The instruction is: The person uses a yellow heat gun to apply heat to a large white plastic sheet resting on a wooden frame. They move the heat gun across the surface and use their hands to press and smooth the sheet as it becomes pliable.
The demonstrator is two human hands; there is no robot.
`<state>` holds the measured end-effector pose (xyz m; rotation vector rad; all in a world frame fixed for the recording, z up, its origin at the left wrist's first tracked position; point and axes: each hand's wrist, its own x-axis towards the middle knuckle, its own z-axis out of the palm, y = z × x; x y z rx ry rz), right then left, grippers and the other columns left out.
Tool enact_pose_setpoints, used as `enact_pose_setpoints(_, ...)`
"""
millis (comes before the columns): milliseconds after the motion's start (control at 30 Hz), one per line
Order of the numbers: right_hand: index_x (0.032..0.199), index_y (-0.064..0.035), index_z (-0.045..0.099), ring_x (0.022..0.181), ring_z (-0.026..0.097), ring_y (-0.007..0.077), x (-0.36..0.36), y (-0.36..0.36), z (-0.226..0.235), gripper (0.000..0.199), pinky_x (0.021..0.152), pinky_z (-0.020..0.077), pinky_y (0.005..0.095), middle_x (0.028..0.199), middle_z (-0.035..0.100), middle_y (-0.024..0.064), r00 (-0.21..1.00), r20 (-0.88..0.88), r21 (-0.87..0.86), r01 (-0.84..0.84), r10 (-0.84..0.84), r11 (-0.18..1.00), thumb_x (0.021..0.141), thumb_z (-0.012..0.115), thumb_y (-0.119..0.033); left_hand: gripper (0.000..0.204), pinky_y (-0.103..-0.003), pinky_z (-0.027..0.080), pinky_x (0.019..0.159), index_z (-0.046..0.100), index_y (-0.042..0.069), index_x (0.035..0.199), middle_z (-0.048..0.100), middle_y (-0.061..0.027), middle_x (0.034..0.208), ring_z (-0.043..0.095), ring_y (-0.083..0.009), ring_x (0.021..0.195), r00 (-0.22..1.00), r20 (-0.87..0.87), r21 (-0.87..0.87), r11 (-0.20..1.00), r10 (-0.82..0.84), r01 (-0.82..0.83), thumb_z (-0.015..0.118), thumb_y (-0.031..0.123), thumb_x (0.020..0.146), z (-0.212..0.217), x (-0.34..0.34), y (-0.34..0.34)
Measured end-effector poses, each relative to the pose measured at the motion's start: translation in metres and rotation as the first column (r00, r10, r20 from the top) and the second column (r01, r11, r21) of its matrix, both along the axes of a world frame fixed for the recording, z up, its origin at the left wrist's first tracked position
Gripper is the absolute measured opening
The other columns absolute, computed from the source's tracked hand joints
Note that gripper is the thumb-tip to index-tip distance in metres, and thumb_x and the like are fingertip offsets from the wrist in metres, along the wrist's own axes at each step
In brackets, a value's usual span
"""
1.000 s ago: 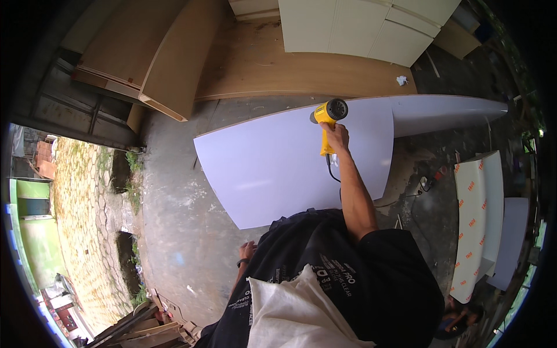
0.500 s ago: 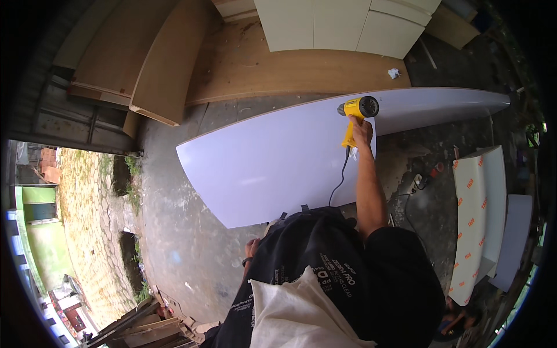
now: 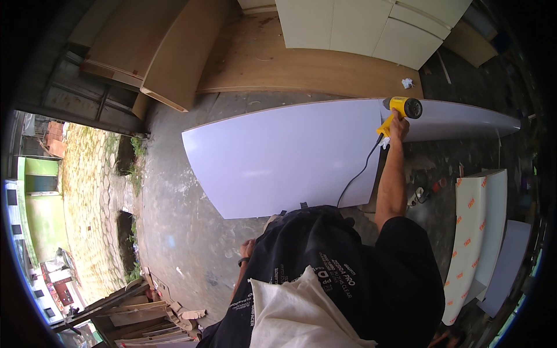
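Observation:
My right hand [image 3: 398, 126] grips a yellow heat gun [image 3: 400, 108] by its handle, above the seam where two glossy white panels meet. The gun's dark nozzle points left, and its black cord [image 3: 364, 168] trails down toward my body. Beneath the gun lies the broad left panel [image 3: 278, 156]; the narrower right panel [image 3: 458, 119] stretches off to the right. A small crumpled white piece [image 3: 384, 142] shows beside the gun's handle. My left hand [image 3: 248, 248] hangs low at my left side, apart from the panels, its fingers too small and partly hidden to read.
Brown boards [image 3: 174, 58] lean at the far left, and a white cabinet [image 3: 360, 26] stands on a wooden board [image 3: 249, 75] at the back. To the right are a white box-like piece [image 3: 470, 232] and cables with a socket block [image 3: 416, 196]. Wood scraps [image 3: 145, 316] lie lower left.
My right hand has carried the heat gun to the right, from over the left panel to the seam. The view has shifted a little; my left hand still hangs at my side.

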<state>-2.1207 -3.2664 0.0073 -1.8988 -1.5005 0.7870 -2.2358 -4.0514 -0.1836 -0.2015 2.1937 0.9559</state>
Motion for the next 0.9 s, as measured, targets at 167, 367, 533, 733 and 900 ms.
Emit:
enact_pose_setpoints(167,0.108,0.0032,0.072,0.102,0.069,0.0392,-0.039,-0.029,-0.011,0.072,0.091,0.0527,0.045,0.109,0.071,0.0237,0.986,-0.13,-0.065,-0.112,0.103,0.992,0.082,0.065,-0.063,0.049,-0.039,0.052,0.085,0.072,-0.001,0.112,0.074,-0.0211,0.102,0.07,-0.0278,0.099,0.999,-0.037,-0.095,0.995,0.009,-0.013,0.06,0.042,0.092,-0.016,0.012,-0.04)
enact_pose_setpoints(367,0.105,0.0033,0.073,0.1,0.069,0.0382,-0.053,-0.071,-0.018,0.068,0.09,0.0524,0.0432,0.105,0.072,0.0227,0.948,-0.115,-0.068,-0.305,0.297,0.95,0.083,0.066,-0.061,0.048,-0.038,0.052,0.084,0.072,-0.002,0.111,0.075,-0.0191,0.101,0.07,-0.0264,0.097,0.997,-0.052,-0.029,0.998,-0.052,0.05,0.061,0.04,0.091,0.039,0.019,0.03)
enact_pose_setpoints(533,0.105,0.0007,0.073,0.097,0.069,0.0386,-0.13,-0.146,-0.024,0.066,0.087,0.0527,0.044,0.101,0.073,0.0212,0.825,-0.21,-0.107,-0.552,0.524,0.827,0.083,0.065,-0.062,0.046,-0.036,0.053,0.083,0.071,-0.004,0.112,0.075,-0.0161,0.099,0.07,-0.0235,0.095,0.991,0.015,0.051,0.99,0.133,-0.134,0.063,0.036,0.091,0.07,0.007,0.025)
enact_pose_setpoints(733,0.091,0.0007,0.072,0.073,0.07,0.0231,-0.18,-0.186,-0.02,0.052,0.071,0.0538,0.0359,0.083,0.073,0.011,0.75,-0.227,-0.032,-0.644,0.622,0.764,0.086,0.07,-0.051,0.041,-0.034,0.053,0.081,0.072,-0.004,0.109,0.075,-0.0147,0.098,0.07,-0.0213,0.093,0.971,0.12,0.109,0.97,0.206,-0.219,0.064,0.032,0.092,0.077,0.019,0.069)
enact_pose_setpoints(900,0.098,0.0022,0.072,0.089,0.071,0.0359,-0.237,-0.256,0.015,0.065,0.079,0.0534,0.0418,0.091,0.073,0.0202,0.541,-0.386,-0.037,-0.819,0.747,0.573,0.084,0.066,-0.061,0.041,-0.034,0.052,0.083,0.073,-0.001,0.11,0.075,-0.0152,0.099,0.07,-0.0222,0.095,0.979,0.018,0.134,0.97,0.202,-0.203,0.063,0.035,0.092,0.003,0.04,-0.031)
